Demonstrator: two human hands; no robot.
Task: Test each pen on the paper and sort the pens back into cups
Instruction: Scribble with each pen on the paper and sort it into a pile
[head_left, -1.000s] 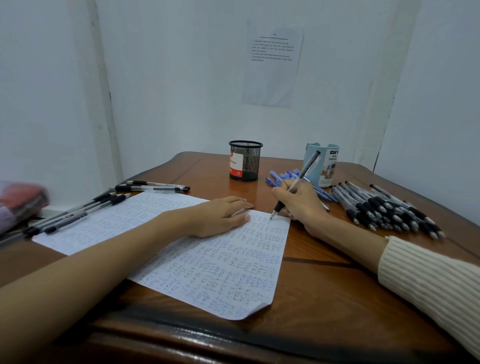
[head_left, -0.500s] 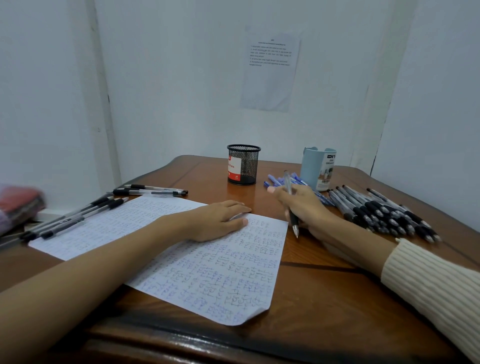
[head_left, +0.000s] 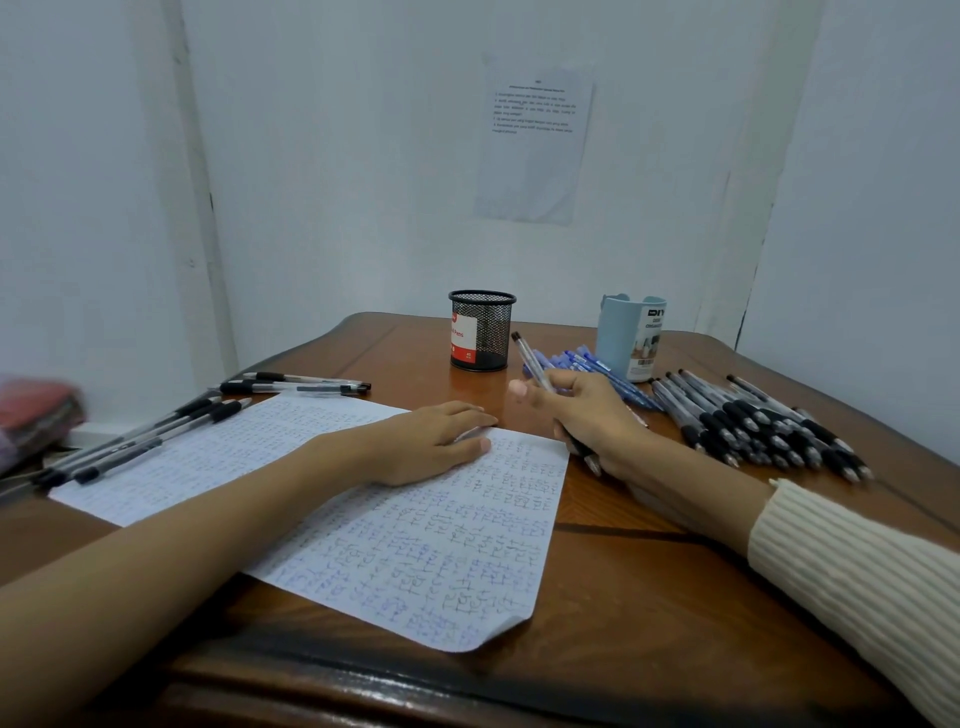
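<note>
The right grip (head_left: 587, 421) has flipped its clamped clear plastic pen (head_left: 531, 361) tip-backward (tested, probably). Beside it, the flat left grip (head_left: 431, 441) pins scribbled white paper (head_left: 415, 545).

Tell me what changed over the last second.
The right hand lifted the pen off the far edge of the paper and turned it in its grip; the tip now points back toward the person, beside the sheet. It still grips the pen. The left hand stayed flat on the paper; the mesh cup and blue cup stayed put.
</note>
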